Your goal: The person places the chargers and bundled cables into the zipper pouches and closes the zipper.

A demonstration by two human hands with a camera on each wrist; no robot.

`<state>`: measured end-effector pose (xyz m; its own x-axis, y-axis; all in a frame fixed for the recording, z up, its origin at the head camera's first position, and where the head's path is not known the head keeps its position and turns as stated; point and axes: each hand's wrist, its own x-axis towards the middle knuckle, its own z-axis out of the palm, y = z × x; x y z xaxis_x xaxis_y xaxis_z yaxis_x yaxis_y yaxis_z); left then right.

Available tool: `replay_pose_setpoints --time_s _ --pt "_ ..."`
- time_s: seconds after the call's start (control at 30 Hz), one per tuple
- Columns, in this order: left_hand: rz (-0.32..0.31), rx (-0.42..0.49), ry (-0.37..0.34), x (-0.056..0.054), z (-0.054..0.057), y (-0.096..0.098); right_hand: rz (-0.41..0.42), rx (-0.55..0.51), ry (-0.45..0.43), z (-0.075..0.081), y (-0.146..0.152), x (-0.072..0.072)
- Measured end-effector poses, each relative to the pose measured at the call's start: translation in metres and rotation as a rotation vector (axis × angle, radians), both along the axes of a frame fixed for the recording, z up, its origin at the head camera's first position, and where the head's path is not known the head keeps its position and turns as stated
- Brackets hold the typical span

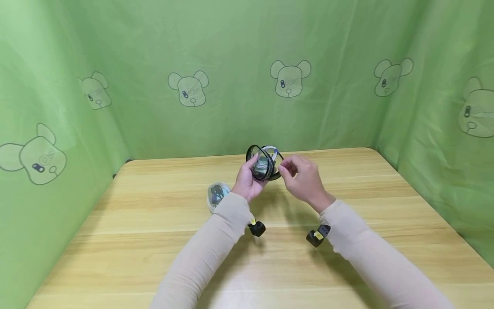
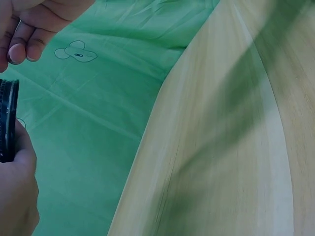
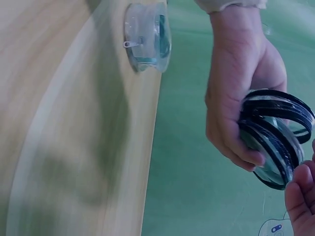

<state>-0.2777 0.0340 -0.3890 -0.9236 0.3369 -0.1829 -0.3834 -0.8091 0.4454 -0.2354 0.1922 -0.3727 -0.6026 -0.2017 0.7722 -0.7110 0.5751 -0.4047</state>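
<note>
My left hand [image 1: 247, 182] holds a small round clear zip pouch [image 1: 259, 168] with black trim, its thumb over the near side. The pouch stands open, its black-edged rings spread apart in the right wrist view. White cable [image 1: 275, 150] with a blue bit shows at its top. Bent fingers of my right hand [image 1: 305, 178] meet the thumb at the pouch's right rim, in a pinch; what exactly lies between the tips I cannot tell. Only part of the pouch [image 2: 7, 120] enters the left wrist view, below the right hand's loosely bent fingers [image 2: 37, 44].
A second round pouch [image 3: 142, 37], clear with pale trim and a zipper pull, lies on the wooden table [image 1: 154, 201], partly behind the left forearm in the head view. Green curtains [image 1: 239, 116] with printed bear heads enclose the back and sides. Both wrists carry small black cameras.
</note>
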Motion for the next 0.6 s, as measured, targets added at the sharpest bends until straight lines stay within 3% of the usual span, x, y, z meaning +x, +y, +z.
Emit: replay_pose_setpoints --time_s 0.37,0.6 --pt "0.044 0.01 0.034 0.001 0.003 0.002 0.061 0.118 0.038 -0.014 -0.006 0.005" --pt "0.111 0.021 0.093 0.002 0.007 0.004 0.037 0.179 0.05 -0.017 -0.01 0.006"
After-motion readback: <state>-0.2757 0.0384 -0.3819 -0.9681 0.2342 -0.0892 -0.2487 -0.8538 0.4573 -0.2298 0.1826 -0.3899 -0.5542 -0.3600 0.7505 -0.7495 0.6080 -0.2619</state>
